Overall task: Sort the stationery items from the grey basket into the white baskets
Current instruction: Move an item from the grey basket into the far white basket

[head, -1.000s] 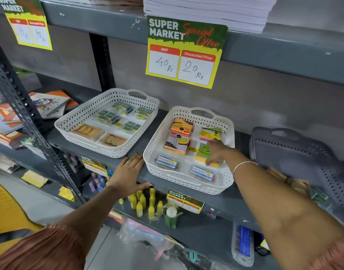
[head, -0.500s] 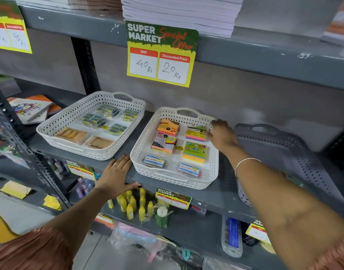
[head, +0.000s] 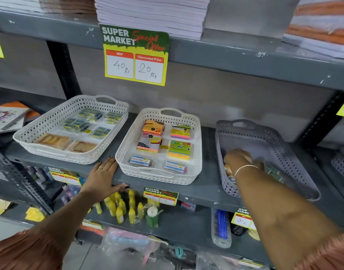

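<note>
I am reaching my right hand [head: 238, 158], its grip hidden, into the perforated grey plastic basket [head: 268, 137] for another item while my flat, open left hand [head: 103, 177] is bracing on the grey metal shelf [head: 204, 189].

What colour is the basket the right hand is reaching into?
Grey perforated plastic basket, seen in the head view.

Grey shelf [head: 206, 189], front edge: left hand [head: 102, 177] flat, fingers spread, between two white baskets. Left white basket [head: 40, 127]: eraser packs, biscuit-coloured packs. Middle white basket [head: 197, 151]: sticky-note pads, small boxes. Grey basket [head: 284, 151], right end: right hand [head: 238, 158] inside, grasp unclear. Price sign [head: 135, 55] above.
</note>
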A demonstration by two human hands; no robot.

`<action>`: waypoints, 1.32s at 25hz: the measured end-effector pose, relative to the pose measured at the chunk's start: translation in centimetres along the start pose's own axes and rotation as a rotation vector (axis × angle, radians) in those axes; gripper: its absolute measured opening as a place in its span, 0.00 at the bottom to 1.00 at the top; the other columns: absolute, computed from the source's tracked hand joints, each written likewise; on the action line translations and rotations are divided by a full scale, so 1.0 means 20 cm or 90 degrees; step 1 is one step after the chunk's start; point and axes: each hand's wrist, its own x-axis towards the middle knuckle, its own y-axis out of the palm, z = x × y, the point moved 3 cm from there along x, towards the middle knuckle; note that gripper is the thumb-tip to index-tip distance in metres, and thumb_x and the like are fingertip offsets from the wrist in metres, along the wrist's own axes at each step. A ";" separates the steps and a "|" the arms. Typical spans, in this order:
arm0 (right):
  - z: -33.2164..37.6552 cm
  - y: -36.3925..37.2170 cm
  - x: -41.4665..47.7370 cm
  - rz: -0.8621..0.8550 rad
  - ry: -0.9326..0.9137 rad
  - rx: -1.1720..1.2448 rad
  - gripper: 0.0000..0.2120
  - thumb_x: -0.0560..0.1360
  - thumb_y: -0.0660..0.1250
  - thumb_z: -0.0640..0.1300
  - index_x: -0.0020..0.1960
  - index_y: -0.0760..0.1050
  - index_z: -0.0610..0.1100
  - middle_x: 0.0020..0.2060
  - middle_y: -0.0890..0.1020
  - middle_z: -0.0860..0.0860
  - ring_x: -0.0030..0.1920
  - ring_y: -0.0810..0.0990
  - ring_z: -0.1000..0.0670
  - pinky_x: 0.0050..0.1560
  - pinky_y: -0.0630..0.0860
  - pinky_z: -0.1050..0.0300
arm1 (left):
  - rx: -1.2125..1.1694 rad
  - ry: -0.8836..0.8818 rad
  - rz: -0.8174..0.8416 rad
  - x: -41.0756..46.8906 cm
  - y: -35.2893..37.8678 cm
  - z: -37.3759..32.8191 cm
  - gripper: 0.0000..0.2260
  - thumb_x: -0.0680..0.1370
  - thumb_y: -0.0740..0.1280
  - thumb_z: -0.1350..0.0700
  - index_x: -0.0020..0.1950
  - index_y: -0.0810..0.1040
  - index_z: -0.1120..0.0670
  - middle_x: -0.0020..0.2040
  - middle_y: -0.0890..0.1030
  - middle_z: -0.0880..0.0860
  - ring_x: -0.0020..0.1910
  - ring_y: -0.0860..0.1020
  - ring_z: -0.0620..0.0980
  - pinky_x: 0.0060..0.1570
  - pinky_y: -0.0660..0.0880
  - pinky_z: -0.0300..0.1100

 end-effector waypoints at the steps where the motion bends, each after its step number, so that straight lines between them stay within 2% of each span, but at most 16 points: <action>1: 0.00 0.00 -0.02 0.007 -0.001 -0.013 0.22 0.71 0.68 0.41 0.65 0.75 0.40 0.63 0.77 0.44 0.62 0.78 0.41 0.50 0.79 0.51 | 0.001 0.000 -0.001 0.00 0.00 0.00 0.46 0.64 0.51 0.27 0.71 0.62 0.60 0.70 0.68 0.59 0.71 0.63 0.57 0.70 0.59 0.55; 3: 0.02 0.01 -0.04 -0.009 -0.012 -0.022 0.24 0.71 0.68 0.40 0.67 0.73 0.40 0.65 0.75 0.44 0.65 0.75 0.40 0.50 0.78 0.51 | 0.000 0.003 -0.006 0.00 0.00 0.00 0.46 0.65 0.51 0.27 0.71 0.62 0.60 0.70 0.68 0.59 0.71 0.63 0.57 0.70 0.59 0.55; 6: 0.01 0.02 -0.05 -0.036 -0.014 0.021 0.27 0.74 0.66 0.40 0.72 0.65 0.37 0.68 0.68 0.42 0.69 0.68 0.38 0.61 0.74 0.48 | -0.008 0.008 -0.009 0.00 -0.01 0.00 0.46 0.65 0.51 0.27 0.72 0.61 0.60 0.71 0.67 0.59 0.72 0.62 0.56 0.70 0.58 0.55; 8: 0.00 0.03 -0.04 -0.051 -0.005 0.088 0.27 0.75 0.65 0.40 0.72 0.62 0.35 0.68 0.68 0.40 0.70 0.68 0.38 0.65 0.73 0.49 | -0.008 0.013 -0.014 0.00 0.00 0.00 0.46 0.65 0.51 0.27 0.72 0.61 0.59 0.71 0.67 0.59 0.72 0.61 0.56 0.70 0.58 0.55; 13: -0.01 -0.01 -0.04 -0.105 0.012 0.193 0.24 0.77 0.62 0.37 0.70 0.60 0.33 0.67 0.71 0.36 0.68 0.70 0.37 0.61 0.74 0.48 | -0.005 0.017 -0.019 0.00 0.00 0.00 0.46 0.65 0.51 0.28 0.71 0.61 0.59 0.71 0.67 0.59 0.72 0.62 0.56 0.70 0.58 0.54; 18: 0.00 0.02 -0.06 -0.053 0.042 0.211 0.26 0.75 0.64 0.36 0.70 0.58 0.33 0.66 0.74 0.38 0.65 0.75 0.38 0.59 0.75 0.48 | -0.009 0.024 -0.044 0.00 -0.01 0.01 0.46 0.65 0.51 0.28 0.71 0.61 0.59 0.71 0.67 0.59 0.71 0.62 0.56 0.70 0.58 0.54; 22: -0.03 -0.08 -0.06 -0.104 0.037 0.248 0.21 0.76 0.63 0.36 0.68 0.66 0.33 0.63 0.77 0.39 0.62 0.77 0.39 0.57 0.77 0.49 | -0.019 0.027 -0.035 0.00 0.01 -0.02 0.46 0.65 0.51 0.27 0.73 0.59 0.58 0.73 0.64 0.57 0.73 0.59 0.55 0.71 0.55 0.53; 25: 0.00 -0.27 -0.08 -0.173 0.011 0.236 0.20 0.77 0.61 0.40 0.67 0.71 0.34 0.65 0.76 0.39 0.65 0.76 0.38 0.58 0.77 0.44 | -0.024 0.048 -0.015 0.03 -0.02 -0.02 0.46 0.65 0.51 0.28 0.73 0.56 0.58 0.74 0.61 0.57 0.74 0.56 0.53 0.72 0.52 0.51; 27: 0.28 -0.42 -0.28 -0.212 -0.086 0.276 0.19 0.76 0.62 0.42 0.65 0.72 0.36 0.65 0.75 0.40 0.66 0.74 0.39 0.60 0.75 0.46 | -0.017 0.009 -0.065 -0.11 -0.07 0.16 0.45 0.66 0.53 0.28 0.73 0.57 0.59 0.73 0.62 0.58 0.73 0.57 0.55 0.72 0.51 0.47; 29: 0.36 -0.54 -0.35 -0.259 -0.101 0.317 0.21 0.73 0.67 0.45 0.64 0.72 0.38 0.64 0.76 0.40 0.65 0.75 0.40 0.59 0.75 0.50 | 0.005 0.036 -0.068 -0.14 -0.09 0.14 0.42 0.69 0.53 0.29 0.70 0.61 0.60 0.70 0.67 0.61 0.70 0.62 0.58 0.69 0.53 0.48; 31: 0.47 -0.56 -0.43 -0.274 -0.136 0.320 0.25 0.71 0.70 0.49 0.64 0.72 0.40 0.64 0.76 0.41 0.65 0.75 0.41 0.60 0.74 0.52 | 0.017 0.024 -0.056 -0.19 -0.09 0.15 0.38 0.73 0.48 0.31 0.66 0.67 0.62 0.64 0.73 0.63 0.65 0.65 0.59 0.64 0.57 0.51; 33: 0.72 -0.56 -0.57 -0.296 -0.200 0.308 0.27 0.71 0.70 0.52 0.65 0.71 0.40 0.64 0.75 0.42 0.65 0.75 0.41 0.60 0.74 0.51 | 0.021 -0.017 -0.073 -0.28 -0.12 0.38 0.38 0.74 0.44 0.31 0.62 0.69 0.62 0.59 0.75 0.64 0.59 0.67 0.60 0.59 0.60 0.53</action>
